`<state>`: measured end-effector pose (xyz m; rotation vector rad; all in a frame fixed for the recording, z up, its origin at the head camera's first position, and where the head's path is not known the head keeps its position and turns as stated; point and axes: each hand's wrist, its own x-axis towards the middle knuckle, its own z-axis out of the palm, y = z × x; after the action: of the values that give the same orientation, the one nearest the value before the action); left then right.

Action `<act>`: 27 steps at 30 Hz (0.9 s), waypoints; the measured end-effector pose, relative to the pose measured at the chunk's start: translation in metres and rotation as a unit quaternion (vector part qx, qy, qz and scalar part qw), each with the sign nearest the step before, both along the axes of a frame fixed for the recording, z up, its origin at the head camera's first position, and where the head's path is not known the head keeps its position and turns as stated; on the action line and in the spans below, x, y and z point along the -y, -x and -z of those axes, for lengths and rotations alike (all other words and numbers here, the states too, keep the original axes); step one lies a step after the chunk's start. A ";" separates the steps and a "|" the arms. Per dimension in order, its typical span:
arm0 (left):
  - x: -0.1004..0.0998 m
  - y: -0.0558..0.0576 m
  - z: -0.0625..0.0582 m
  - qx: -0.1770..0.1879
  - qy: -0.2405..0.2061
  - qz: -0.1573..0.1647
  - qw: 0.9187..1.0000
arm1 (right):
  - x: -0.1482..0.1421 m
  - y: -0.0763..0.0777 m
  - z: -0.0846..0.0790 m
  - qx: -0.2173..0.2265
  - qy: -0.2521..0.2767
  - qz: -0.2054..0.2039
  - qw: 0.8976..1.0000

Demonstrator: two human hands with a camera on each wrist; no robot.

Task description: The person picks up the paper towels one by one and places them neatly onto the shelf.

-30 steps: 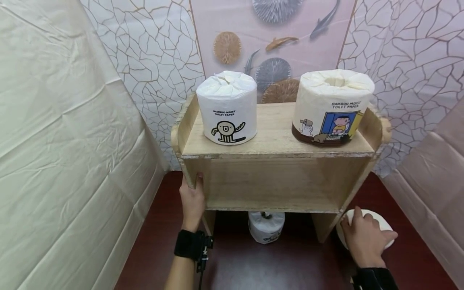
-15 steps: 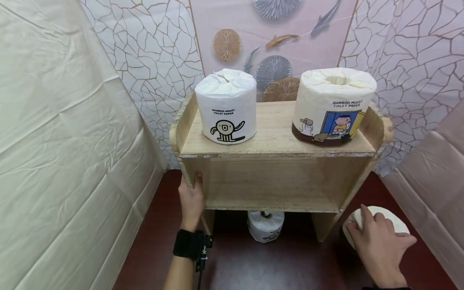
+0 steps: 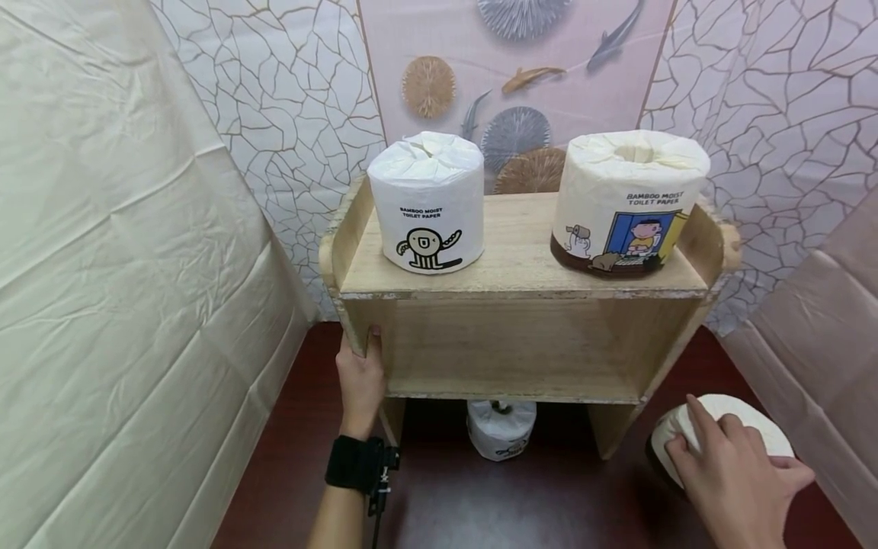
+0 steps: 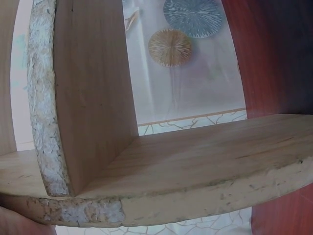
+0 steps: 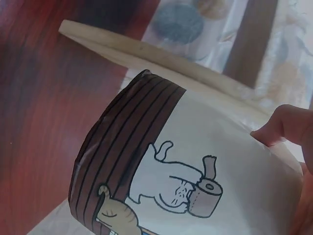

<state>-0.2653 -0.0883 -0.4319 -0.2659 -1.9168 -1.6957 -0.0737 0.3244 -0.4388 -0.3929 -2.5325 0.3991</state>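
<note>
My left hand (image 3: 360, 387) grips the left side panel of a small wooden shelf (image 3: 514, 347), thumb on the inner face. In the left wrist view a bit of that hand shows at the lower left corner, by the panel's worn edge. To the right of the shelf, my right hand (image 3: 737, 476) holds a wrapped toilet roll (image 3: 760, 421) from above. The right wrist view shows the roll's brown-striped band and cat drawings, with a finger (image 5: 286, 128) bent over its edge. Two more rolls, one white (image 3: 432, 202) and one cream (image 3: 627, 202), stand on the top board.
Another toilet roll (image 3: 502, 431) stands under the shelf on the dark red floor (image 3: 507, 503). Cream padded walls close in on the left (image 3: 137, 229) and right (image 3: 816, 343). Behind the shelf hangs a patterned backdrop (image 3: 302, 91).
My right hand has moved to the right, away from the shelf's side, and the toilet roll has shifted with it. My left hand keeps its grip on the panel.
</note>
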 end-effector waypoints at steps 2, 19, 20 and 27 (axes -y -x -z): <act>0.000 0.000 0.000 0.001 0.001 0.002 1.000 | 0.004 -0.003 -0.002 -0.021 -0.008 -0.004 1.000; 0.002 0.000 0.002 -0.003 0.010 0.008 1.000 | 0.031 -0.029 -0.042 0.013 -0.031 -0.018 0.999; 0.002 0.000 0.002 -0.003 0.011 0.009 1.000 | 0.033 -0.030 -0.044 0.011 -0.034 -0.021 0.999; 0.001 -0.002 0.001 -0.004 0.011 0.010 1.000 | 0.043 -0.036 -0.050 -0.050 -0.056 -0.067 0.995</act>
<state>-0.2636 -0.0897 -0.4331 -0.2999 -1.9351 -1.6846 -0.0380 0.2817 -0.3884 -0.1578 -2.4759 0.3163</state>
